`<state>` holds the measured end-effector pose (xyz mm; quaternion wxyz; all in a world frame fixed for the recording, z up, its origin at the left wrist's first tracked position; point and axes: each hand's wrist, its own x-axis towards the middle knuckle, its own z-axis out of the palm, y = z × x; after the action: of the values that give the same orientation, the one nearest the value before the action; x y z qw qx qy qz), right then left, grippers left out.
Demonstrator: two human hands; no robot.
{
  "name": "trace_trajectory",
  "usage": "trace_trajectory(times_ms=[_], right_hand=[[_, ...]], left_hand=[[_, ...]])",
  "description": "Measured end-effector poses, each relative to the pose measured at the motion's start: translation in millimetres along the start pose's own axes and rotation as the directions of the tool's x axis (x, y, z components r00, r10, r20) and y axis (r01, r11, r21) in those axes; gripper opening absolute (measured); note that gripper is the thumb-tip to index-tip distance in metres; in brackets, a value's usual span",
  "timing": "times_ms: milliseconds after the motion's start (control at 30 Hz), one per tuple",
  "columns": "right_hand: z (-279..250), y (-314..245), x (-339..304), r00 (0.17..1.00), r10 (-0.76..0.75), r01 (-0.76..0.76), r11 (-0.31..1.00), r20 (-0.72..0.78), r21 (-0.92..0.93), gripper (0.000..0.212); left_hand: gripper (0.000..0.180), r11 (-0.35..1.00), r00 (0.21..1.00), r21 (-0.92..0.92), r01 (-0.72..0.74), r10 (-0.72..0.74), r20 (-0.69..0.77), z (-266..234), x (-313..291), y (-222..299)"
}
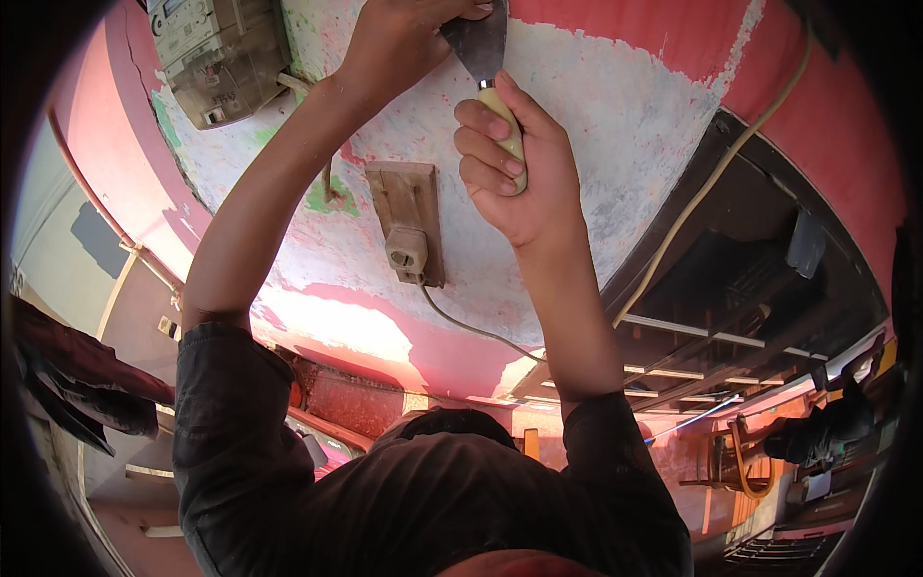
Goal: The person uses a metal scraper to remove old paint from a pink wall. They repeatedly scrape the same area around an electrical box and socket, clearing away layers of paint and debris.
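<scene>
My right hand [524, 159] is wrapped round the pale yellow-green handle [507, 125] of a putty knife, its blade pointing up the wall. The wide grey metal blade [478, 43] lies close against the wall [596, 125], where the red paint gives way to a patchy whitish surface. At the blade's left edge is my left hand [409, 34], its bent fingertips pressed on the metal. The top of the picture cuts off part of that hand and the blade's working edge.
Below my hands, a wooden board with a socket and plug [407, 248] trails a cable [481, 332]. An electricity meter [226, 62] hangs at upper left. A dark-paned window [740, 260] with a loose cable [673, 231] is at right; a wooden chair [755, 457] stands at lower right.
</scene>
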<state>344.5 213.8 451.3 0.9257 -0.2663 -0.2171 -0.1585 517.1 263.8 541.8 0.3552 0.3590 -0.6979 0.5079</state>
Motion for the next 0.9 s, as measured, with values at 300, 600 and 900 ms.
trace_trajectory(times_ms=[300,600,900], right_hand=[[-10,-23,-43,0.993,-0.047,0.013,0.953,-0.104,-0.304,0.013],[-123,21,-290,0.779,-0.133,-0.305,0.773,-0.612,-0.556,0.033],[-135,70,-326,0.669,-0.253,-0.361,0.711,-0.699,-0.603,0.029]], left_hand=[[0.029,0.994,0.970,0.082,-0.078,0.057,0.235,-20,-39,53],[0.019,0.638,0.574,-0.319,0.701,-0.240,0.783,-22,-266,207],[0.017,0.340,0.241,-0.181,0.923,-0.141,0.960,1,-275,263]])
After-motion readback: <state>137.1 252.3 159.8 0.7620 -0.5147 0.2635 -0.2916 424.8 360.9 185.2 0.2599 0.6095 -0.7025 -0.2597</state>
